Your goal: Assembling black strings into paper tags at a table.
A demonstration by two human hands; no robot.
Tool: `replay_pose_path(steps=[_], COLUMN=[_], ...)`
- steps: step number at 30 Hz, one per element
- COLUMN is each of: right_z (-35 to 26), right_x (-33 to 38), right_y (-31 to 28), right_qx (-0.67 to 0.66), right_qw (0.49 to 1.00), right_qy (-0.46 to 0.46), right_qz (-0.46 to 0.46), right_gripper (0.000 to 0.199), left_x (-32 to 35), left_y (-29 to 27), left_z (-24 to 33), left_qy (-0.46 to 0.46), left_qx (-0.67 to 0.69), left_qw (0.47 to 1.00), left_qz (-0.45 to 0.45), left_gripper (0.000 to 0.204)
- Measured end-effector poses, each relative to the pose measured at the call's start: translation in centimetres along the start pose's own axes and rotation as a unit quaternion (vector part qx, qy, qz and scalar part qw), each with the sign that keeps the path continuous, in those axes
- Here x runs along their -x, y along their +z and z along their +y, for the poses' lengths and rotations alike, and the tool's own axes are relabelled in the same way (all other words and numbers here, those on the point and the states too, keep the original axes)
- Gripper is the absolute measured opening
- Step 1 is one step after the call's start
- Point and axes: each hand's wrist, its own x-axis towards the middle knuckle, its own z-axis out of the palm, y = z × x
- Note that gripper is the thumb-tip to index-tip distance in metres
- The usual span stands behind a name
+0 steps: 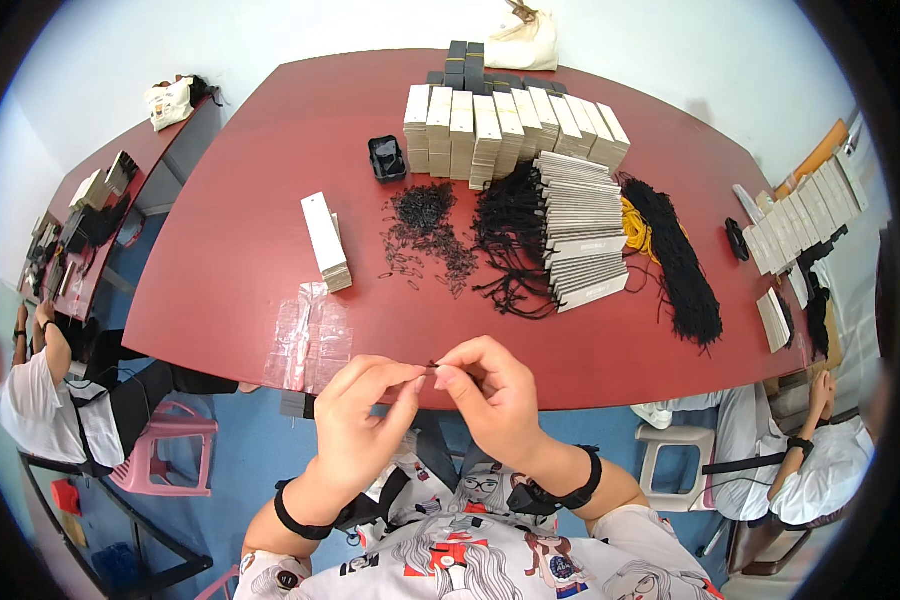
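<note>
Just beyond the near table edge, my left hand (365, 402) and my right hand (495, 393) meet at their fingertips. Both pinch a small black piece (431, 366), mostly covered by the fingers; its exact kind cannot be made out. Past the hands lies a loose heap of small black pins (422, 212). To its left sits a short stack of white card tags (322, 235). Right of the heap, a fanned row of white tags (582, 230) has black cords (515, 240) trailing from its left side.
Tall stacks of white tags (475, 130) line the back of the red table (230, 220), beside a black plastic tray (386, 158). Black cord bundles (680, 270) and yellow cord (638, 228) lie right. Clear plastic (305, 335) covers the near edge. Seated people flank me.
</note>
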Motion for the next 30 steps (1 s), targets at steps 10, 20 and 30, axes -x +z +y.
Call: replay_pose_path(steps=[10,20,30], right_z=[-2.3,-2.6,-1.5], right_x=[0.5,0.6,1.1], right_y=[0.3,0.8,0.6], right_qx=[0.175,0.185,-0.072], right_qw=[0.983,0.980,0.997], right_qy=[-0.053,-0.073,0.013], right_qz=[0.022,0.031,-0.014], right_gripper=[0.007,0.007,0.005], left_x=[0.9,1.4,1.6], left_y=[0.6,0.4,-0.6], left_z=[0.2,0.8,1.4], left_qy=[-0.096,-0.041,0.057], left_qx=[0.092,0.036,-0.020], left_qw=[0.990,0.998,0.998], left_qz=[0.046,0.038,0.001], left_gripper=[0.011,0.009,0.010])
